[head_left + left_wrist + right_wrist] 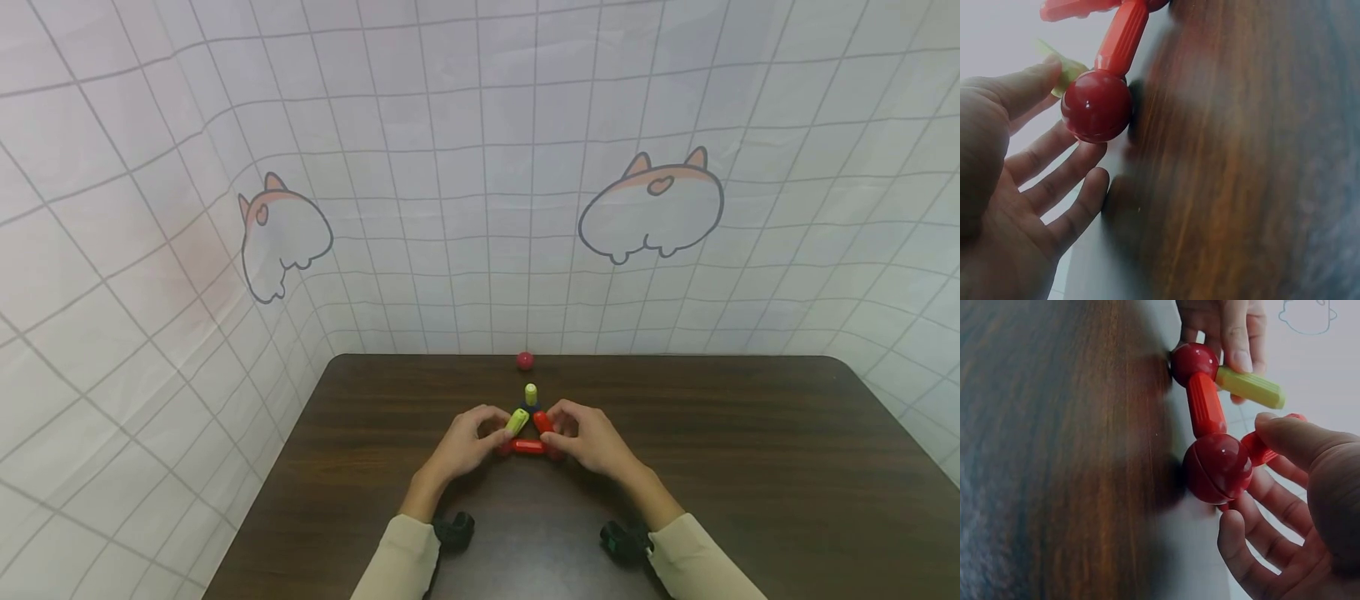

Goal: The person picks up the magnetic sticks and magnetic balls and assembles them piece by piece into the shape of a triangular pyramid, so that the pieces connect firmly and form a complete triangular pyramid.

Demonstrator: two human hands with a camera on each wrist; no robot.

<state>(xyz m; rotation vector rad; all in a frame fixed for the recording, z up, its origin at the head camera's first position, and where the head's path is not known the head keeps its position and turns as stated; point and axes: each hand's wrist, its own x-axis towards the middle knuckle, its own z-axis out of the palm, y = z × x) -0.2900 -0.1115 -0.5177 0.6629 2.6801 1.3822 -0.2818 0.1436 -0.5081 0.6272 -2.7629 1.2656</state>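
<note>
My left hand (472, 442) pinches a yellow-green rod (517, 422) between thumb and finger. With my right hand (588, 435) I pinch a red rod (543, 422) the same way. Between the hands another red rod (1206, 405) lies low and joins two glossy red balls, one on the left (1097, 106) and one on the right (1217, 469). The pinched rods slant up from these balls. Just beyond them, a second yellow-green rod (531, 393) rises from a dark blue piece (530, 408), partly hidden behind the pinched rods.
A loose red ball (525, 361) sits at the back edge of the dark wooden table (735, 467). Behind the table hangs a white grid-patterned cloth (450, 167) with cartoon animals. Black straps with cameras are on both wrists.
</note>
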